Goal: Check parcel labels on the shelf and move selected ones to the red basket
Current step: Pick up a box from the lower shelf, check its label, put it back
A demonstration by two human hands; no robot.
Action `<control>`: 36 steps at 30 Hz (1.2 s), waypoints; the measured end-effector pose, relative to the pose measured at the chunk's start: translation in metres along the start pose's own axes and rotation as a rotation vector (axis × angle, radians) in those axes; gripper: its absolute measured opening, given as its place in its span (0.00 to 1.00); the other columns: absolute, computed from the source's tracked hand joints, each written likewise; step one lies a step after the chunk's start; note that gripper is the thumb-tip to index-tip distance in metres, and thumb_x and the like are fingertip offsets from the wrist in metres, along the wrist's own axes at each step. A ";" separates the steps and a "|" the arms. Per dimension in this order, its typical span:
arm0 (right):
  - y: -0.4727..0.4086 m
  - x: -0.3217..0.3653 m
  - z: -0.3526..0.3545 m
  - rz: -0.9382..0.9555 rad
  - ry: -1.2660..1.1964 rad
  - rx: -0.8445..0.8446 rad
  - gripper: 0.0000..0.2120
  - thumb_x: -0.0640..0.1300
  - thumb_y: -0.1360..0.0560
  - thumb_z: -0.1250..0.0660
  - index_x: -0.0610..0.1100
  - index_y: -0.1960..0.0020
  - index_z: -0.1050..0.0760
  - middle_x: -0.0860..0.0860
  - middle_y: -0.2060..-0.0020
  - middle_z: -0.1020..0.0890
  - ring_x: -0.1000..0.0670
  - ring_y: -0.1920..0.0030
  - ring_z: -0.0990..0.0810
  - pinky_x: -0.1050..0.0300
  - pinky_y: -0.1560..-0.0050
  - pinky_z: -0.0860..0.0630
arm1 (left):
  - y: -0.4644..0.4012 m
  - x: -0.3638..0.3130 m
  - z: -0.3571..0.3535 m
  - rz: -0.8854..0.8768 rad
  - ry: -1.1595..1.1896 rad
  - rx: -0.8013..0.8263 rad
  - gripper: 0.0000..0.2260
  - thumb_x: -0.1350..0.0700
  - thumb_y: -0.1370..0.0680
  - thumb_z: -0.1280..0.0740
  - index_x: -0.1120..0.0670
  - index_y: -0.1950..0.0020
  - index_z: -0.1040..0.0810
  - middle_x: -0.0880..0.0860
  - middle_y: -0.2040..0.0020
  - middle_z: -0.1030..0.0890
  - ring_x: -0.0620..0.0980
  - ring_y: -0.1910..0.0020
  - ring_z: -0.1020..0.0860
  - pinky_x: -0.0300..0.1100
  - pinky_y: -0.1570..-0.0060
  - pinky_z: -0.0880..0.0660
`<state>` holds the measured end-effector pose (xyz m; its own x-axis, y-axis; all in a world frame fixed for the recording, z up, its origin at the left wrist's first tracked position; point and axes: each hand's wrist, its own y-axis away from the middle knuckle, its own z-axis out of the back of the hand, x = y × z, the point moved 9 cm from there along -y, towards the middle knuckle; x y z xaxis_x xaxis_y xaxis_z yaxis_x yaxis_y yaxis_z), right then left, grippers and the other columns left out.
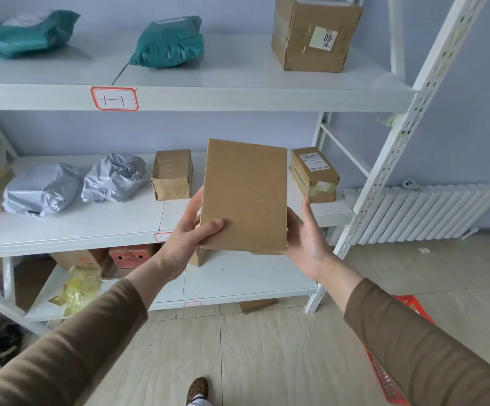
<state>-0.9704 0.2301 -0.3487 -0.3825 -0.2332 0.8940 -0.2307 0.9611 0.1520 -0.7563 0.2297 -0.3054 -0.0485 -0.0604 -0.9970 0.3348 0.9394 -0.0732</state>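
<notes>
My left hand (189,238) and right hand (306,238) grip the upright cardboard box (245,194) by its sides; the red basket (396,358) lies low, nearer my right.

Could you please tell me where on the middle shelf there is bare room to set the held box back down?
On the middle shelf, the front strip before the grey bags is bare. Another gap lies between the open carton and labelled carton, behind the held box. The left end is crowded.
</notes>
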 end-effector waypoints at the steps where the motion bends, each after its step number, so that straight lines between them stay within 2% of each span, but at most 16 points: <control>1: -0.001 -0.006 -0.002 -0.027 0.018 0.028 0.39 0.78 0.27 0.44 0.57 0.24 0.28 0.52 0.29 0.21 0.46 0.30 0.24 0.36 0.29 0.30 | -0.001 0.003 -0.001 0.005 -0.011 -0.031 0.36 0.54 0.21 0.27 0.33 0.20 0.39 0.43 0.25 0.25 0.47 0.25 0.28 0.46 0.29 0.27; 2: 0.001 -0.011 -0.003 -0.058 0.044 0.016 0.41 0.79 0.31 0.39 0.60 0.23 0.30 0.54 0.26 0.24 0.46 0.25 0.27 0.33 0.26 0.33 | -0.001 0.005 -0.003 0.007 -0.008 -0.065 0.38 0.55 0.21 0.26 0.33 0.19 0.42 0.37 0.26 0.27 0.39 0.26 0.30 0.39 0.32 0.26; 4: 0.003 -0.019 0.003 -0.101 0.072 -0.086 0.40 0.75 0.34 0.30 0.63 0.26 0.30 0.61 0.24 0.31 0.54 0.23 0.34 0.33 0.25 0.33 | -0.002 0.005 -0.010 -0.006 -0.017 -0.139 0.40 0.60 0.20 0.27 0.38 0.18 0.46 0.29 0.32 0.33 0.19 0.38 0.31 0.22 0.46 0.27; 6: -0.001 -0.025 0.014 -0.118 0.033 -0.162 0.30 0.67 0.30 0.28 0.59 0.30 0.26 0.60 0.25 0.29 0.55 0.25 0.32 0.34 0.27 0.30 | -0.004 0.009 -0.019 -0.019 -0.051 -0.178 0.37 0.62 0.21 0.28 0.38 0.23 0.44 0.29 0.35 0.33 0.15 0.44 0.30 0.20 0.50 0.28; 7: -0.004 -0.028 0.018 -0.124 0.008 -0.162 0.29 0.66 0.28 0.28 0.56 0.31 0.24 0.56 0.27 0.24 0.52 0.27 0.27 0.35 0.28 0.28 | -0.007 0.011 -0.025 -0.022 -0.052 -0.166 0.35 0.61 0.21 0.26 0.38 0.25 0.42 0.31 0.34 0.30 0.19 0.42 0.27 0.23 0.48 0.26; 9: -0.010 -0.031 0.022 -0.126 -0.031 -0.162 0.29 0.64 0.25 0.29 0.52 0.29 0.23 0.49 0.33 0.17 0.46 0.31 0.21 0.34 0.29 0.27 | -0.012 0.017 -0.027 -0.004 -0.033 -0.155 0.36 0.52 0.25 0.21 0.41 0.24 0.38 0.41 0.30 0.26 0.36 0.33 0.24 0.37 0.38 0.22; 11: -0.016 -0.033 0.028 -0.118 -0.095 -0.185 0.29 0.62 0.24 0.30 0.48 0.28 0.23 0.45 0.35 0.16 0.43 0.31 0.20 0.32 0.29 0.28 | -0.016 0.026 -0.022 0.039 -0.031 -0.166 0.41 0.38 0.28 0.22 0.37 0.20 0.39 0.45 0.23 0.31 0.46 0.25 0.29 0.50 0.28 0.27; 12: -0.019 -0.036 0.031 -0.124 -0.131 -0.188 0.30 0.62 0.24 0.30 0.47 0.28 0.24 0.44 0.34 0.17 0.41 0.31 0.21 0.31 0.29 0.28 | -0.017 0.026 -0.020 0.048 -0.036 -0.173 0.39 0.34 0.28 0.26 0.36 0.20 0.39 0.44 0.21 0.34 0.46 0.23 0.31 0.50 0.25 0.31; 15: -0.032 -0.043 0.036 -0.152 -0.255 -0.118 0.33 0.63 0.22 0.32 0.45 0.24 0.28 0.40 0.28 0.23 0.35 0.27 0.25 0.30 0.34 0.25 | -0.024 0.027 -0.008 0.012 0.029 -0.230 0.28 0.39 0.21 0.31 0.36 0.22 0.35 0.45 0.23 0.30 0.46 0.31 0.24 0.46 0.30 0.28; 17: -0.040 -0.050 0.037 -0.186 -0.312 -0.089 0.33 0.63 0.20 0.34 0.45 0.23 0.29 0.38 0.26 0.25 0.33 0.25 0.29 0.27 0.32 0.28 | -0.031 0.032 -0.002 0.040 0.114 -0.236 0.30 0.46 0.21 0.29 0.39 0.21 0.36 0.46 0.26 0.26 0.46 0.36 0.20 0.43 0.38 0.24; 20: -0.052 -0.060 0.036 -0.238 -0.324 -0.079 0.32 0.64 0.19 0.38 0.43 0.24 0.27 0.37 0.26 0.26 0.32 0.24 0.31 0.25 0.25 0.39 | -0.040 0.049 -0.013 0.219 0.171 -0.064 0.28 0.41 0.23 0.31 0.44 0.23 0.30 0.47 0.36 0.16 0.44 0.42 0.17 0.46 0.42 0.24; 23: -0.070 -0.065 0.041 -0.255 -0.242 -0.165 0.31 0.65 0.19 0.38 0.45 0.26 0.24 0.39 0.30 0.21 0.35 0.28 0.24 0.29 0.25 0.34 | -0.049 0.072 -0.022 0.380 0.232 0.058 0.29 0.36 0.23 0.33 0.44 0.24 0.27 0.48 0.32 0.18 0.50 0.33 0.20 0.58 0.32 0.26; 28: -0.107 -0.058 0.065 -0.310 0.154 -0.455 0.25 0.64 0.21 0.33 0.47 0.33 0.20 0.44 0.39 0.15 0.43 0.41 0.15 0.43 0.41 0.18 | -0.098 0.090 -0.006 0.401 0.273 -0.022 0.31 0.39 0.27 0.27 0.42 0.25 0.29 0.50 0.29 0.21 0.55 0.30 0.23 0.61 0.32 0.25; 31: -0.135 -0.039 0.056 -0.306 0.274 -0.475 0.18 0.60 0.18 0.38 0.50 0.40 0.18 0.51 0.43 0.14 0.51 0.45 0.17 0.48 0.38 0.21 | -0.137 0.092 0.003 0.399 0.258 -0.055 0.31 0.39 0.28 0.27 0.39 0.26 0.30 0.50 0.30 0.21 0.55 0.31 0.23 0.62 0.35 0.23; 33: -0.153 -0.025 0.050 -0.278 0.246 -0.490 0.20 0.63 0.17 0.40 0.52 0.38 0.19 0.55 0.46 0.15 0.54 0.44 0.20 0.50 0.32 0.27 | -0.167 0.089 0.009 0.399 0.269 -0.072 0.30 0.40 0.27 0.29 0.41 0.26 0.30 0.51 0.31 0.20 0.56 0.33 0.22 0.62 0.39 0.21; 36: -0.180 -0.001 0.044 -0.208 0.217 -0.485 0.22 0.67 0.17 0.45 0.53 0.39 0.21 0.58 0.52 0.17 0.60 0.51 0.22 0.56 0.36 0.29 | -0.211 0.088 0.016 0.406 0.279 -0.105 0.25 0.42 0.21 0.31 0.45 0.26 0.31 0.51 0.33 0.20 0.56 0.34 0.21 0.63 0.37 0.24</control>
<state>-0.9679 0.0511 -0.3953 -0.1688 -0.4378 0.8831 0.1749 0.8684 0.4640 -0.8158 0.0210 -0.3777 -0.1887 0.3963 -0.8985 0.2829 0.8981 0.3366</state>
